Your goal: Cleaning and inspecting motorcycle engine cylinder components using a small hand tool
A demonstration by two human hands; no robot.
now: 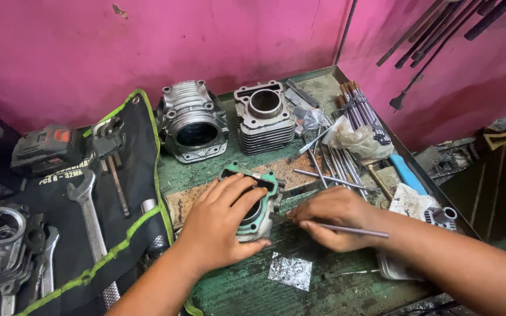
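Left hand [221,225] was flat over the top of a small engine cylinder block w/ a green gasket [252,205], fingers spread and curled round it, pinning it to the green workbench [235,289] abt mid-bench. Right hand [334,225] sat just beside the block on its right, pinching a thin metal rod [346,229] w/ the tip at the block's side. Behind them were 2 more finned cylinders [263,117] near the pink wall [89,52], plus a bundle of long rods [358,111] and a plastic bag [358,140]. A wrench [89,216] lay on a black tool roll [130,193] at left. A scrap of foil [290,270] was in front of the block.
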